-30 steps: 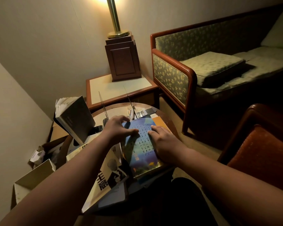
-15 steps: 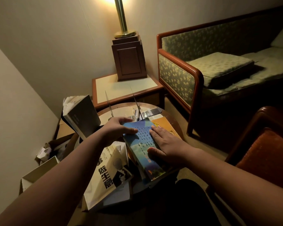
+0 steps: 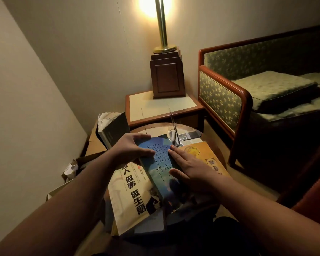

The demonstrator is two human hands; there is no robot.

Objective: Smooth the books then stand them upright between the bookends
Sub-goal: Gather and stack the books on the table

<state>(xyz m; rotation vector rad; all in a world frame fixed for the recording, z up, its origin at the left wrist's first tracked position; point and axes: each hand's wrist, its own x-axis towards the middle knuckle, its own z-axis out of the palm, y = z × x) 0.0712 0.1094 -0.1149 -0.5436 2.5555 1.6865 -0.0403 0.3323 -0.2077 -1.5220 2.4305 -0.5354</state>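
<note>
A blue book with lines of script lies on top of a heap on the small round table. My left hand grips its far left corner, fingers curled over the edge. My right hand rests flat on its right side, fingers spread. A cream book with large black characters lies under it on the left, overhanging the table. An orange-yellow book lies to the right. Two thin clear bookends stand at the table's far side. A dark grey book stands tilted at the left.
A side table with a wooden lamp base stands behind. A green patterned sofa is at the right, an orange armchair at the near right. Boxes and crumpled paper lie on the floor at the left.
My right hand has slid down along the blue book's right side. My left hand has closed further over the book's far left corner. The camera moved closer and to the left.
</note>
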